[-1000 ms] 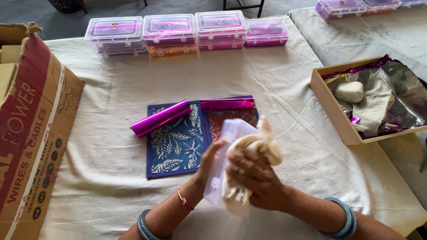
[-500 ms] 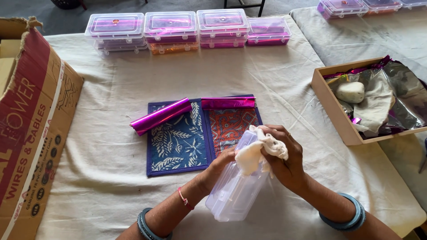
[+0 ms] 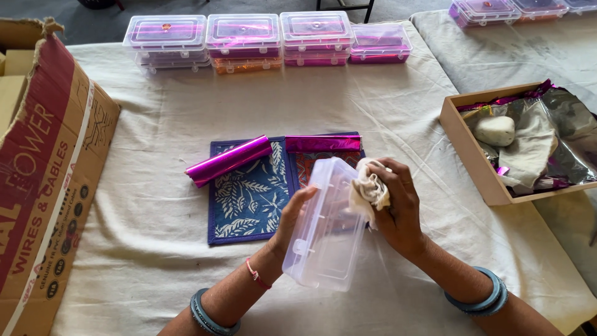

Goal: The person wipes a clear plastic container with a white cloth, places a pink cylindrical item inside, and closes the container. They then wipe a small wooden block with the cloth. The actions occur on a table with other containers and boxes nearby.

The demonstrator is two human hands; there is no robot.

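The left hand (image 3: 292, 218) gripped a clear plastic box (image 3: 326, 227) lying near-to-far, while the right hand (image 3: 398, 205) clutched a cloth (image 3: 368, 188) against its far right edge.

Two bare hands are seen, a left hand (image 3: 292, 218) and a right hand (image 3: 398, 205). One clear plastic hinged box (image 3: 326, 227) and one crumpled cream cloth (image 3: 369, 186) are counted between them. Two shiny magenta foil rolls (image 3: 229, 160) are laid on one blue leaf-printed fabric mat (image 3: 245, 199). Four stacks of clear lidded plastic boxes with magenta filling (image 3: 267, 38) are lined along the far edge, and about three more (image 3: 516, 9) are counted on the neighbouring table. One large brown printed cardboard carton (image 3: 43, 180) and one shallow open cardboard tray (image 3: 463, 149) holding one pale stone (image 3: 495, 130) are present.
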